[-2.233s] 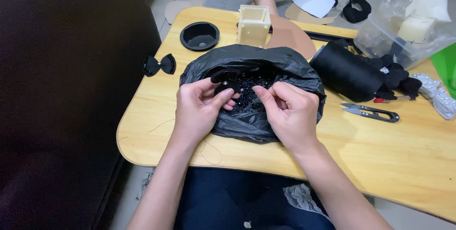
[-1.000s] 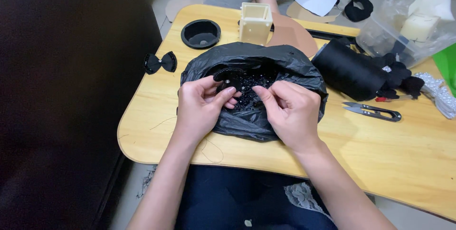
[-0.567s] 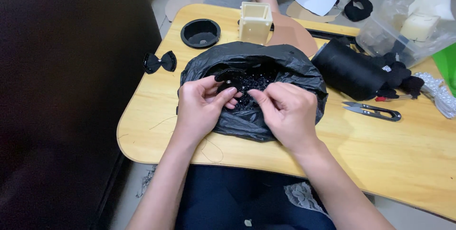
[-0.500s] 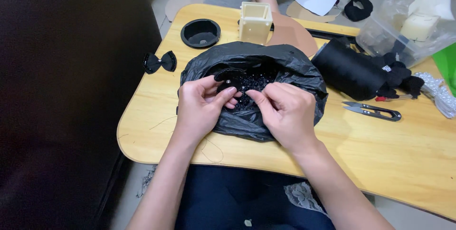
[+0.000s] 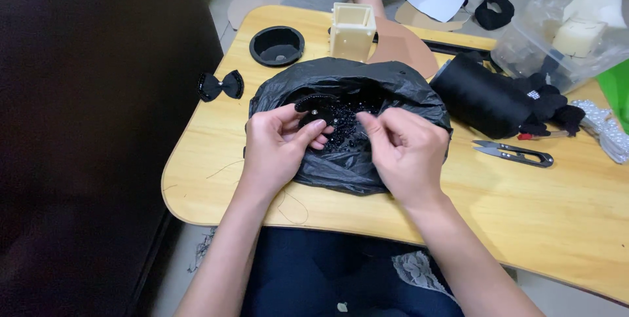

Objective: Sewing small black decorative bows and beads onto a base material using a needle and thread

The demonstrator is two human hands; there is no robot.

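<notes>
Left hand [image 5: 278, 147] pinching small black beaded piece [image 5: 312, 109] between thumb and fingers. Right hand [image 5: 406, 150] close beside it, thumb and forefinger pinched together; what they hold too small to tell. Both over open black plastic bag [image 5: 354, 88] of black beads [image 5: 347, 127], centre of wooden worktop [image 5: 557, 205]. Black bow [image 5: 221, 85] left. Snips [image 5: 514, 153], black thread spool [image 5: 475, 94] right. Black round tray [image 5: 276, 45], cream box [image 5: 352, 31] far.
</notes>
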